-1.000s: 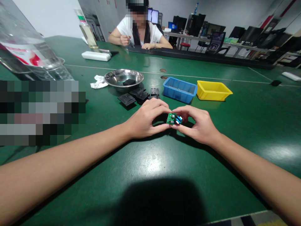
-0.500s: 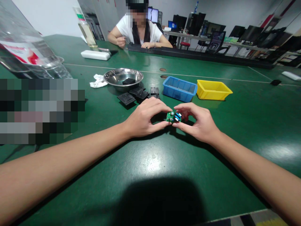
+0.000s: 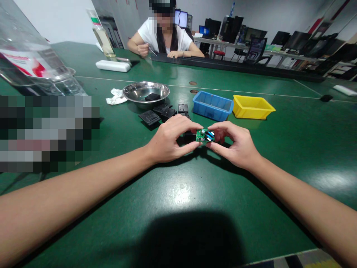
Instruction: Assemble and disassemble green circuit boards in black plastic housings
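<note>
Fingers and thumb of the left hand (image 3: 173, 139) stood slightly apart, pinching the left end of a green circuit board (image 3: 205, 136); the right hand (image 3: 241, 143) pinched its other end. Its underside was hidden, so contact with the table (image 3: 178, 186) was unclear; left knuckles partly hid black pieces (image 3: 150, 118).

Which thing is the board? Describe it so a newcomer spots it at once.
On the green table, look nearer than the blue bin. The board is held between the person's left grip and right grip. Unlike the black parts farther back, it is green and carries blue pieces.
</note>
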The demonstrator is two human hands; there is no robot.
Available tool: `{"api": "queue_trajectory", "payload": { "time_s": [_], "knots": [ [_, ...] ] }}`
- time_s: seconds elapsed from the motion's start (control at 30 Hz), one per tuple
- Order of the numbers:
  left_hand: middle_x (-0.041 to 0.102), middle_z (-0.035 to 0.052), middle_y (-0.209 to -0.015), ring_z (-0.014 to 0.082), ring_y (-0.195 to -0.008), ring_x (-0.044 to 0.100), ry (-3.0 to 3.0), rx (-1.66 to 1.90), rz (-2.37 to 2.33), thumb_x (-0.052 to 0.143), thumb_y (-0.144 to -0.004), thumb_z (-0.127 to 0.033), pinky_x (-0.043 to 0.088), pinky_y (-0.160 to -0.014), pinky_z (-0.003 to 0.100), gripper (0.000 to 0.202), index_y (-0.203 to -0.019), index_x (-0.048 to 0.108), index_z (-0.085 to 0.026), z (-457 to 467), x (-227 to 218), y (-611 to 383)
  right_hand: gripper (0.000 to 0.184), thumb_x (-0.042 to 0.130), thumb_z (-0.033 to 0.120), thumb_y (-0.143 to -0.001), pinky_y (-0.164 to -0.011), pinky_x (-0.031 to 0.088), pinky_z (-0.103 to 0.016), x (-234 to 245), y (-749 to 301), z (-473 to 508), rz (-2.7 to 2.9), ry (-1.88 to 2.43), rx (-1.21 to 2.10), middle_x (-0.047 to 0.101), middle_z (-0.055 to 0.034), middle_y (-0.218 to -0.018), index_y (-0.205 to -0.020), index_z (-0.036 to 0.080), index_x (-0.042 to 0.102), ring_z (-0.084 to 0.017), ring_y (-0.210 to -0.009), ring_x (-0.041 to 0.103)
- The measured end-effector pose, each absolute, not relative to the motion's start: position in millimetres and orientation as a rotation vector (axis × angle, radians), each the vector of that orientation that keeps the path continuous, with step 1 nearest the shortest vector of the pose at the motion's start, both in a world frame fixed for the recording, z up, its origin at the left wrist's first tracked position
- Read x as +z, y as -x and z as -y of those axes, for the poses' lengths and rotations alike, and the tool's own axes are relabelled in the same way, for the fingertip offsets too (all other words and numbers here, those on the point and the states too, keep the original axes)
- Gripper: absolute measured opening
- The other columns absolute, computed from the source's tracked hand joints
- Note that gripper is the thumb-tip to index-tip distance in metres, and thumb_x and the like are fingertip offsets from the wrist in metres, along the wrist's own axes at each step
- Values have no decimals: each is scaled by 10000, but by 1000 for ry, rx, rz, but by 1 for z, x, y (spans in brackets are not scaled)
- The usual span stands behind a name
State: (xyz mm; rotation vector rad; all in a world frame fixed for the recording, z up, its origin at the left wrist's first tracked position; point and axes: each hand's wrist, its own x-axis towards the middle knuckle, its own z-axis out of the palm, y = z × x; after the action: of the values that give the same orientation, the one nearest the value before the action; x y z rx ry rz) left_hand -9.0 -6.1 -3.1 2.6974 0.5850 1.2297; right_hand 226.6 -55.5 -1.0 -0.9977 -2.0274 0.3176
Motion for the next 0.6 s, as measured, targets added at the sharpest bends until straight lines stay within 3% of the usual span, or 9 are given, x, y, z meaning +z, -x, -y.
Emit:
{"api": "queue_trajectory", "payload": {
  "time_s": [0.6],
  "knots": [
    [729,51,-922,177,-861,652,-2710,1211,-550,661,-935,-294,514,-836,311,219,-1114,660,-167,6,-4,9,276,738,261,-874,-657,543,-294,-3,-228,56,2034,990,307,712,-7,-855,-1140,222,673,-147,-684,643]
  ]
}}
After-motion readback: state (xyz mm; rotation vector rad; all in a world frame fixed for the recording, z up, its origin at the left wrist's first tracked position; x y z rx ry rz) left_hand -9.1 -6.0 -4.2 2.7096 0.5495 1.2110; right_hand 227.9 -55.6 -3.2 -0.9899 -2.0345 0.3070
